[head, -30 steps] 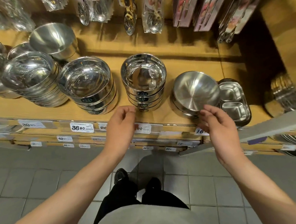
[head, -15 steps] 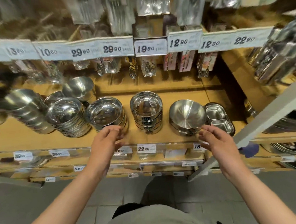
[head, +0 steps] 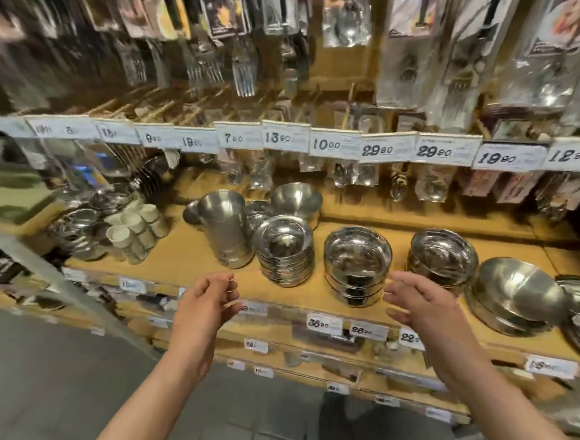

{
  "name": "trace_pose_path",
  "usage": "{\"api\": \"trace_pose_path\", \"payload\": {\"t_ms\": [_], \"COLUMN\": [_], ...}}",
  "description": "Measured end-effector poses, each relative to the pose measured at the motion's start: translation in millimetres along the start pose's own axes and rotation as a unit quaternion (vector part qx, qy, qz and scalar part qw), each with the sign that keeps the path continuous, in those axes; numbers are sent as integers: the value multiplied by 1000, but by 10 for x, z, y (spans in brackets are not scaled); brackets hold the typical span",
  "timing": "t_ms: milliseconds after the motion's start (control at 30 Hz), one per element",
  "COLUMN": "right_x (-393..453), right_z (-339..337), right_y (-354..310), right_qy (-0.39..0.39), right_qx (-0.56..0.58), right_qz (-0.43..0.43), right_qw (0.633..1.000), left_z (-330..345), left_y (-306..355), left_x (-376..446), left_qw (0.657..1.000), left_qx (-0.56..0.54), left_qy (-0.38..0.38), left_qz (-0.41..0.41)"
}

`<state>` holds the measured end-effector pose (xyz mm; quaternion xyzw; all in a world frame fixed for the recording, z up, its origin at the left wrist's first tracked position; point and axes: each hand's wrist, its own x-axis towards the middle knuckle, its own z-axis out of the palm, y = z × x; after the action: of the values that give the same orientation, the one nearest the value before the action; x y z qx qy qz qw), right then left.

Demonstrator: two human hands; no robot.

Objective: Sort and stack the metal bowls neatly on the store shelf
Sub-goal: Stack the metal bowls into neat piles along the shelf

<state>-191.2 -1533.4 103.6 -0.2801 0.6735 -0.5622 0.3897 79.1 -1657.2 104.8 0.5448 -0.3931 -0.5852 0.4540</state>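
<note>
A person's empty left hand (head: 208, 303), fingers loosely curled, and right hand (head: 421, 301), fingers spread, hover below mid-frame before the wooden shelf (head: 188, 258), where most steel bowl stacks (head: 285, 251) look tidy and the tilted bowl (head: 518, 291) at right seems unsettled.

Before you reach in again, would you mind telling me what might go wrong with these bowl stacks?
Both hands, left hand and right hand, are empty in front of the shelf edge. The tall stack of cups looks top-heavy; a bump could topple it. The tilted bowl sits unevenly on its stack and may slide off.
</note>
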Motion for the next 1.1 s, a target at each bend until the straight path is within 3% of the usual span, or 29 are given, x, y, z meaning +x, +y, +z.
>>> {"api": "trace_pose_path", "payload": {"t_ms": [233, 433, 867, 1100], "right_x": [8, 124, 1005, 1167], "right_z": [1002, 1220, 2088, 2404], "right_y": [11, 100, -30, -90], "right_qy": [-36, -18, -86, -42], "right_qx": [-13, -6, 17, -31], "right_qz": [21, 39, 12, 10], "right_qw": [999, 999, 996, 999], "left_z": [-736, -791, -927, -1020], "left_y": [157, 63, 288, 163], "left_x": [327, 659, 1952, 2780], "left_qw": [1000, 1000, 997, 994], "left_qx": [0, 0, 56, 84], "left_qy": [3, 2, 52, 52], "left_qz": [11, -23, -14, -55]}}
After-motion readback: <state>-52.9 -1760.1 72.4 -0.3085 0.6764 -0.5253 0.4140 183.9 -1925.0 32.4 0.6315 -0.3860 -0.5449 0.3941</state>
